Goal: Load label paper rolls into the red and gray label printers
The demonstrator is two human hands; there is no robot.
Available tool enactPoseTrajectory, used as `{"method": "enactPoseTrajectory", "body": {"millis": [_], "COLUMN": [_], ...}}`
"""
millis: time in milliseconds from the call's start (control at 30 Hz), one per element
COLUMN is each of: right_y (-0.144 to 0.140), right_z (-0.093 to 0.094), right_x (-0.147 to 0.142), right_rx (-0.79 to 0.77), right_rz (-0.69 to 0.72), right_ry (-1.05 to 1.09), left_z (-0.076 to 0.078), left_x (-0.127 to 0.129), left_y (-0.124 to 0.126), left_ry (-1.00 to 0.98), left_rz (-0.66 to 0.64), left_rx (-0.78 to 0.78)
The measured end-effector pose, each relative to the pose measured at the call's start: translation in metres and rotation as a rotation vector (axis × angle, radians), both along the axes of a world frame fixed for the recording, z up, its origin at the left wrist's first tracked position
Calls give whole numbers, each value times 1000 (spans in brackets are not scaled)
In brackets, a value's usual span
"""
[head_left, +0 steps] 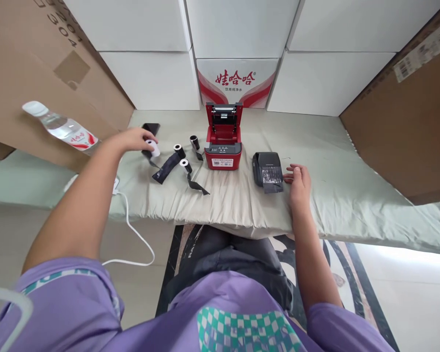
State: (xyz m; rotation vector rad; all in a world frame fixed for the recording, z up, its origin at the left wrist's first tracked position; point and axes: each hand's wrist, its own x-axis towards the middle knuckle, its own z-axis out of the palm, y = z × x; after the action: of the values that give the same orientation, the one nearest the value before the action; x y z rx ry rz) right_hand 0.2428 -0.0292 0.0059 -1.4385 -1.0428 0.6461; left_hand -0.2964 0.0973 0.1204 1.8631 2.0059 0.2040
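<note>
My left hand (134, 139) reaches out over the cloth-covered table and closes on a small white paper roll (154, 147) at the left. Next to it lie three black-wrapped rolls (179, 150) (186, 166) (194, 142) with loose dark strips trailing from them. A red receipt printer (223, 142) stands in the middle with its lid up. My right hand (297, 182) rests flat on the cloth, fingertips beside a small black printer (267, 169), holding nothing.
A dark phone (151, 128) lies behind the white roll. A water bottle (60, 127) lies at the far left against a cardboard box (40, 73). Another cardboard box (407, 122) stands at the right. White boxes (238, 39) line the back. A white cable (132, 230) hangs off the table's front.
</note>
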Motion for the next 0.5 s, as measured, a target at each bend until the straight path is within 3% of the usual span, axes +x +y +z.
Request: {"method": "enactPoseTrajectory", "body": {"millis": [67,133,300,500], "right_y": [1,2,4,5], "right_z": [-1,-2,-6,-7], "right_x": [0,1,2,3], "right_rx": [-2,1,14,10], "right_rz": [-9,-16,-9,-10], "right_ry": [1,-2,-18,-6], "left_z": [-19,-28,-25,-29], "left_x": [-8,-12,-6,38], "left_y": [-2,-7,-14,-7], "left_ry": [-1,-23,39,-76], "left_rz": [-33,-57,-141,-324], "left_rx": [-10,17,113,140]}}
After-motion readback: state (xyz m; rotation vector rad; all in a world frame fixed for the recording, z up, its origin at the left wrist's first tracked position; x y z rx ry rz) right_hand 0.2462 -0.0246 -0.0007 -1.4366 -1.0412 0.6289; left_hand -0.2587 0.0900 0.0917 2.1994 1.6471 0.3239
